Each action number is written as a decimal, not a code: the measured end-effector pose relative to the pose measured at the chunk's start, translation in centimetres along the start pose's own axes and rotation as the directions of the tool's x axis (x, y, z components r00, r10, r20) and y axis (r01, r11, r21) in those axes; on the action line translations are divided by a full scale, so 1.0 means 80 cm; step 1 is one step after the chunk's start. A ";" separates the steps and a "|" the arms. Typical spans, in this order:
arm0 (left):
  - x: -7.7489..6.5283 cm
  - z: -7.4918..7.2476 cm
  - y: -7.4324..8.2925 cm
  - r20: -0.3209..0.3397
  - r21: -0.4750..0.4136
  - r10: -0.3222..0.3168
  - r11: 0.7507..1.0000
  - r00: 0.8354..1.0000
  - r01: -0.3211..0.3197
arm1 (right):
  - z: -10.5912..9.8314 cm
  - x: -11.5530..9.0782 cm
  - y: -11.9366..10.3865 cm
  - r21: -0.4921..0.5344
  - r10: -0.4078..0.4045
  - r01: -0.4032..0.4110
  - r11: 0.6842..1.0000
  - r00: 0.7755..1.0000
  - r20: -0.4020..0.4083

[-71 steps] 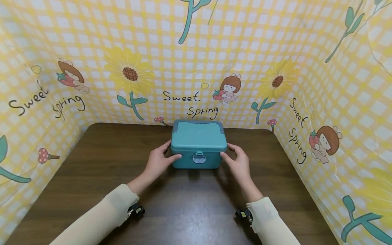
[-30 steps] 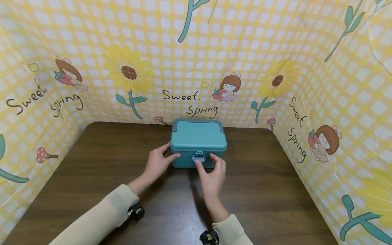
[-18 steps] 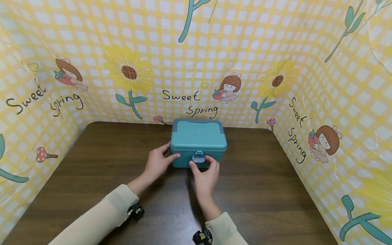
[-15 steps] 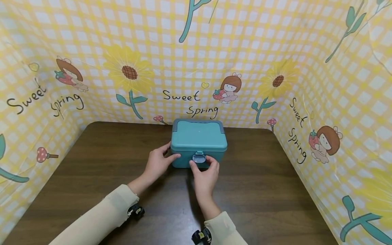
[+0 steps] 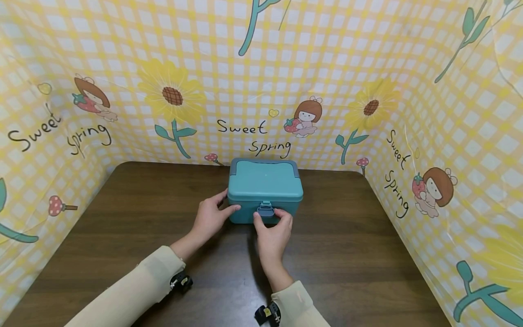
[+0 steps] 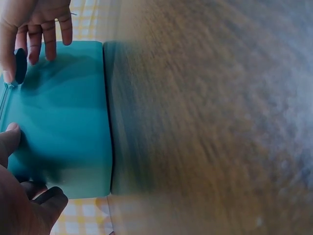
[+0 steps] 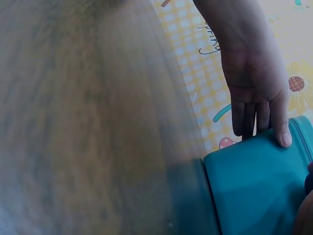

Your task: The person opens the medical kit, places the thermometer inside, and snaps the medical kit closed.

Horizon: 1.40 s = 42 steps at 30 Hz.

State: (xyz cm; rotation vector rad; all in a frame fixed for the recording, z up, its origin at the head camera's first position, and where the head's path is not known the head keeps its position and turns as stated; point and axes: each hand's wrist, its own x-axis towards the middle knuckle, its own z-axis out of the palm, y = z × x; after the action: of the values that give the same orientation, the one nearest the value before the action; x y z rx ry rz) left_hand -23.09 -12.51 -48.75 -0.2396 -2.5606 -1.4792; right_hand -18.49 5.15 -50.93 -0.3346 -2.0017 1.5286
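A teal lidded box (image 5: 264, 181) stands at the back of the table, its lid down, with a latch (image 5: 266, 209) on the front face. My left hand (image 5: 208, 218) holds the box's left front corner, thumb on the front and fingers along the side. At the latch, my right hand (image 5: 273, 240) has its thumb on one edge and a finger on the other. The left wrist view has the dark latch flap (image 6: 20, 67) tilted out from the box (image 6: 73, 117), pinched by the right hand (image 6: 41, 17). What is inside the box is hidden.
The dark wooden table (image 5: 347, 254) has rounded back corners. Yellow checked cloth (image 5: 253, 91) printed with flowers and figures rises behind it and on both sides. A small black device (image 5: 181, 281) is strapped at each wrist.
My right hand has gone from the box's right side to the front latch. The latch flap has swung outward in the last half second. The left hand and box stay put.
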 end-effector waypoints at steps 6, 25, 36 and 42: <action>0.000 0.000 0.000 -0.006 0.003 0.001 1.000 1.000 -0.001 | 0.001 -0.002 -0.006 -0.010 0.004 -0.004 1.000 1.000 -0.031; 0.002 0.000 -0.001 -0.012 -0.002 0.002 1.000 1.000 -0.002 | 0.010 0.017 -0.029 -0.113 -0.138 0.125 0.986 0.983 -0.122; 0.003 -0.001 -0.003 -0.010 -0.009 0.003 1.000 1.000 -0.003 | 0.012 0.024 -0.030 -0.157 -0.161 0.142 0.977 0.980 -0.120; 0.005 -0.001 -0.004 -0.012 -0.008 -0.008 1.000 1.000 0.008 | 0.012 0.024 -0.027 -0.171 -0.162 0.139 0.975 0.979 -0.122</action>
State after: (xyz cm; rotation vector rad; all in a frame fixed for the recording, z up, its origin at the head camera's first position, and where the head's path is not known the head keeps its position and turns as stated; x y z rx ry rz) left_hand -23.52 -12.70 -48.92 -0.2219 -2.5497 -1.4894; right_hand -20.25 4.78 -48.50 -0.3338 -1.9996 1.2211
